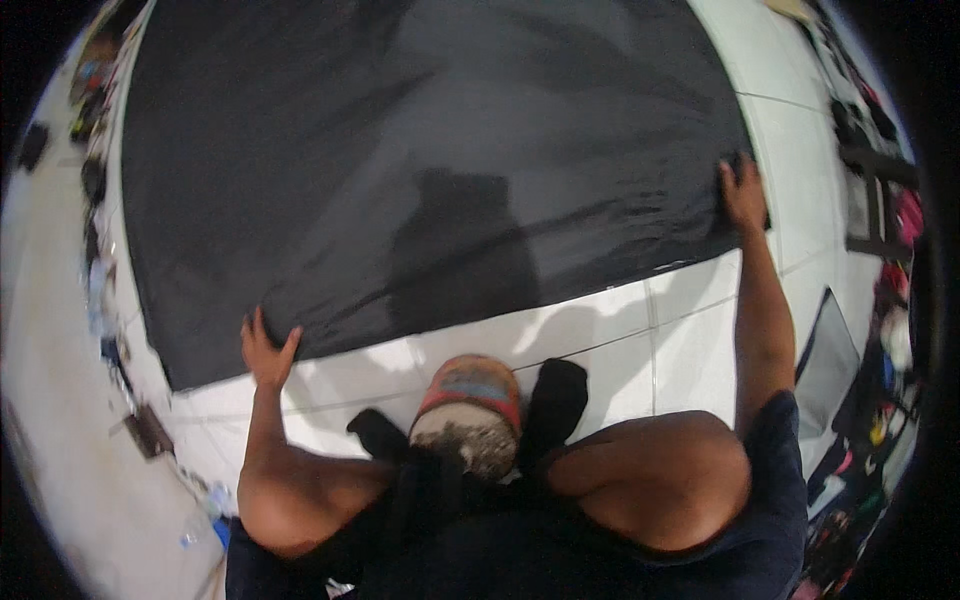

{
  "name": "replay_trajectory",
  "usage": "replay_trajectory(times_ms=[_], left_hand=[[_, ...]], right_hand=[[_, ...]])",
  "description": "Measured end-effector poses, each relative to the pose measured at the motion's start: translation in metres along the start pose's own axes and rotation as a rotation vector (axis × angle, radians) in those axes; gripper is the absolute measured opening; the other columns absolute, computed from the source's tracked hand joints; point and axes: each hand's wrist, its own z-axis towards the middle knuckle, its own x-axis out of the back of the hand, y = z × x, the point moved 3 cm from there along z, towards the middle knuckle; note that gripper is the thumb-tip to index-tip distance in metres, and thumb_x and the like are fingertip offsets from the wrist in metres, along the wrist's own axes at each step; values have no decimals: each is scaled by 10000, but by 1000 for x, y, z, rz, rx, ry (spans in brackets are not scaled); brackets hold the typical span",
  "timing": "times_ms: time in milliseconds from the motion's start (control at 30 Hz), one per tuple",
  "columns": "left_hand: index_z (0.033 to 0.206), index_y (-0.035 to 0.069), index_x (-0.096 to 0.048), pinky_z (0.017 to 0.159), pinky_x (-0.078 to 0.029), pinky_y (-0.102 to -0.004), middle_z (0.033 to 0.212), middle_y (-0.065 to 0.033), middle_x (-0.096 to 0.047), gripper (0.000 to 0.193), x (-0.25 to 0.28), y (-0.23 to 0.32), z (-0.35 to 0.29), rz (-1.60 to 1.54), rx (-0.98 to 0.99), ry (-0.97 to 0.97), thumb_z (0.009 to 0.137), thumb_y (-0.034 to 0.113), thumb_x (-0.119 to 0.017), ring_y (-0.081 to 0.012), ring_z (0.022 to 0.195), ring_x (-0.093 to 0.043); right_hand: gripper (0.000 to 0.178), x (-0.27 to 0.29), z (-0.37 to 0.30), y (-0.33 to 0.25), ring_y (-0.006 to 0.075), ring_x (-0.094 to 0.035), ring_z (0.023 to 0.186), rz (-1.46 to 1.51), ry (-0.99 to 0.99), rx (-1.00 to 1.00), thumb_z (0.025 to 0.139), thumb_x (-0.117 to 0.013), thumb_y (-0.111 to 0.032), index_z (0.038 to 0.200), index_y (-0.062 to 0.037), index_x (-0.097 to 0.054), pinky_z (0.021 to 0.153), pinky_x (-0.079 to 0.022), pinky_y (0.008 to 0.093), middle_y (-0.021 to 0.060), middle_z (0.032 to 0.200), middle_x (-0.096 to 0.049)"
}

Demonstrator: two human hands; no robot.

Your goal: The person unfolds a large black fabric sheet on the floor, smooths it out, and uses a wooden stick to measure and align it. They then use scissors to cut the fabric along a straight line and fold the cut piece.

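A large black sheet of cloth [290, 170] lies spread on the white tiled floor, with creases running across it and a dark shadow in its middle. My left hand [268, 352] rests on its near edge towards the left corner, fingers spread and holding nothing. Farther out, my right hand [743, 196] lies on the sheet's right edge near the corner, its fingers also stretched apart. The near edge slants, lower at the left than at the right.
Between my dark-covered feet [556, 395] stands a rounded orange, red and grey object [468, 395] of unclear kind. A flat grey panel [828, 365] lies at right. Assorted clutter lines both sides, including a dark frame [880, 205] and a small brown block [150, 432]. White floor tiles [690, 315] border the sheet.
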Motion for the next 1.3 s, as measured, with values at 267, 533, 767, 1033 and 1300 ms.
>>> replay_trajectory(times_ms=[267,533,767,1033,1300], left_hand=[[1499,104,-296,1118,-154,-615,1519,-294,-215,969,-20,-25,-15,13,-70,160,779,630,-675,-464,1411,-207],[1516,86,-254,1116,-71,-640,1554,-295,-128,993,-38,-43,-30,20,-79,250,810,720,-545,-473,1441,-113],[1499,84,-306,1116,-97,-636,1538,-308,-162,976,-24,-43,-31,-57,-96,282,803,717,-563,-474,1429,-157],[1520,90,-250,1132,-82,-618,1560,-287,-113,977,-34,-38,-30,-75,-96,275,822,702,-557,-466,1442,-120],[1531,109,-223,1148,-6,-589,1574,-266,-85,1014,-37,-32,-33,-85,-58,259,808,770,-482,-413,1469,-56]], right_hand=[[552,35,-190,-254,365,-350,1369,169,-94,815,858,-668,-336,1357,-151,-520,1117,-246,546,163,1445,-416],[618,26,-223,-268,381,-281,1409,-24,-325,805,920,-598,-386,1456,-156,-395,1135,-241,523,169,1526,-304],[445,128,-281,-362,359,-590,988,168,-670,1093,810,-735,-277,1156,-35,-595,831,-468,449,183,1064,-594],[354,148,-375,-366,245,-685,720,252,-855,2010,788,-682,-356,1038,-140,-555,559,-548,383,74,792,-637],[378,157,-341,-377,273,-606,501,402,-617,1568,791,-747,-382,703,-89,-525,462,-480,380,93,540,-565]])
